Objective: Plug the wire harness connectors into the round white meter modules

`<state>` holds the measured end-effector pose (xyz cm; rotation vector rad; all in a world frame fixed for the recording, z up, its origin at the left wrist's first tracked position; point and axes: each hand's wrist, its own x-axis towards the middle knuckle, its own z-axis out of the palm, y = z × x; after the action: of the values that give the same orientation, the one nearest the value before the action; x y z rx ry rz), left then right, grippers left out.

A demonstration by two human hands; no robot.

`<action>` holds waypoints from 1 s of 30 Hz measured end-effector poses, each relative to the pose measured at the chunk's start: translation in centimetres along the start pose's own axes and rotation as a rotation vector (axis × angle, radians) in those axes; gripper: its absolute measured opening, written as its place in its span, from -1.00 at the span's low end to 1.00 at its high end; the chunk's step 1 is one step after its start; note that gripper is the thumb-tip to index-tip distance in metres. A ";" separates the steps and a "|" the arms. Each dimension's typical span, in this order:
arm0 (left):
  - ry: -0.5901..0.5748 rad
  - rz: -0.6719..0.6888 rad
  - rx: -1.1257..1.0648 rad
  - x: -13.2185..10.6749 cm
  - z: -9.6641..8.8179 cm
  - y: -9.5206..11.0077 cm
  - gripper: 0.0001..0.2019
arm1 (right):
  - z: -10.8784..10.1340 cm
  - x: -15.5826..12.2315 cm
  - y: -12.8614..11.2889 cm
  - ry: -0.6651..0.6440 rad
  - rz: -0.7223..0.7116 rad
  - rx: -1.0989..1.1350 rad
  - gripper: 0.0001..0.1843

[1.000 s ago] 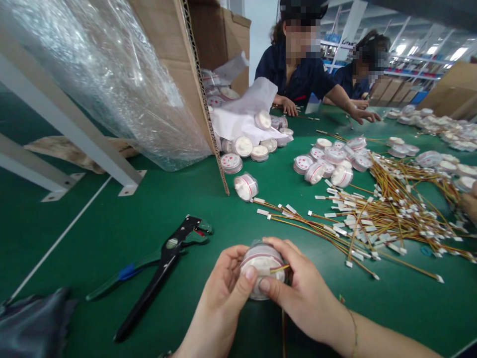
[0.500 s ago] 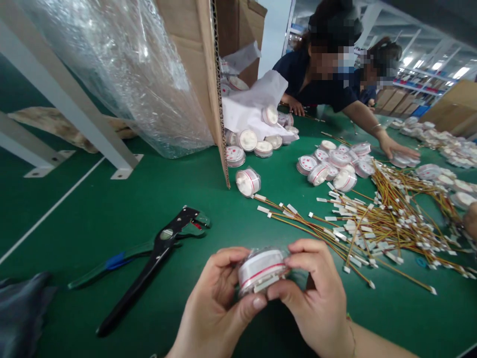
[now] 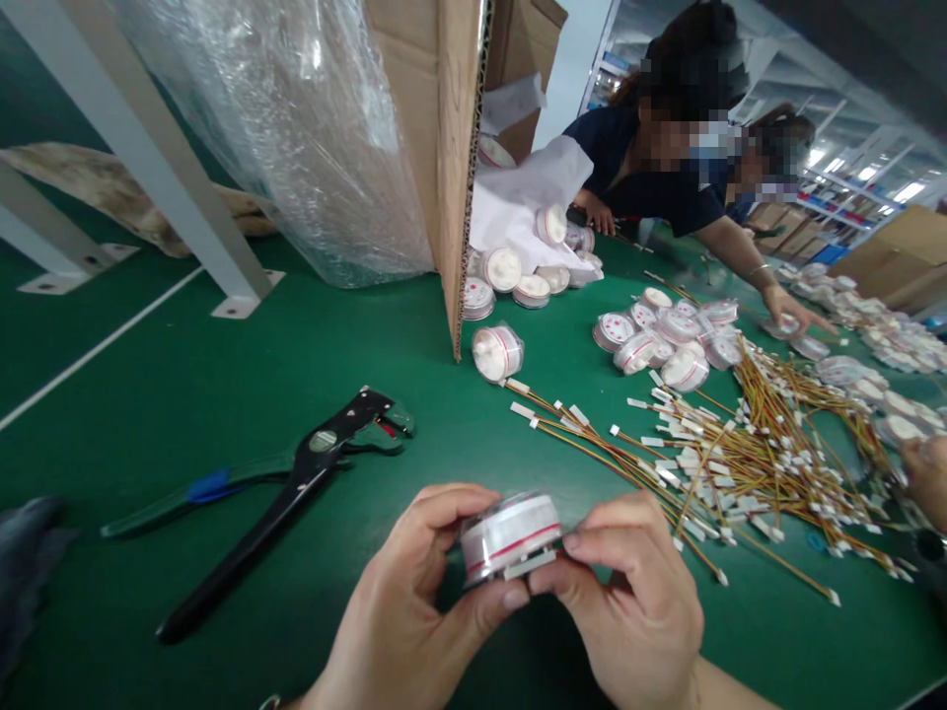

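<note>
My left hand (image 3: 421,602) is closed around the left side of a round white device (image 3: 510,532) with a red stripe and a clear plastic wrap, held tilted above the green table. Along its lower edge a pale strip (image 3: 531,564) shows, close to my left thumb. My right hand (image 3: 636,582) pinches at the device's lower right edge, thumb and index finger by the end of the strip. What lies between those fingertips is partly hidden. Yellow-brown cables (image 3: 592,434) with white connectors lie beyond my right hand.
Wire strippers (image 3: 318,473) lie on the left. Ahead stands a cardboard box (image 3: 463,177) beside bubble wrap (image 3: 311,148). Similar round devices (image 3: 677,330) are piled beyond the cables. A co-worker's hand (image 3: 795,311) reaches over more devices; another person's hand (image 3: 928,478) is at the right edge.
My right fingers have shifted down and right on the device, uncovering more of its side. The view has turned slightly. The co-worker's reaching hand has lifted, with fingers stretched out.
</note>
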<state>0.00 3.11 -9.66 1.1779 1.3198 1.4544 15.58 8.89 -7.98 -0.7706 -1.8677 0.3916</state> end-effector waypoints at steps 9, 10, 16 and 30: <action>-0.036 0.061 0.191 0.2 -0.9 -0.5 -0.62 | 0.1 0.1 0.1 -0.074 0.077 0.066 -0.87; -0.046 0.067 0.198 0.2 -0.9 -0.5 -0.63 | 0.1 0.1 0.2 -0.073 0.088 0.063 -0.87; -0.129 0.171 0.232 0.2 -1.2 -0.8 -0.63 | -0.4 0.3 1.2 -0.183 0.081 -0.042 -0.50; -0.190 0.293 0.557 -0.1 -1.9 -0.3 -0.52 | -1.0 1.2 0.7 -0.557 0.138 0.222 -0.56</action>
<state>-1.86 2.66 -9.94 1.8884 1.5118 1.1553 16.41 10.11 -7.17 -0.6825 -2.2344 0.9632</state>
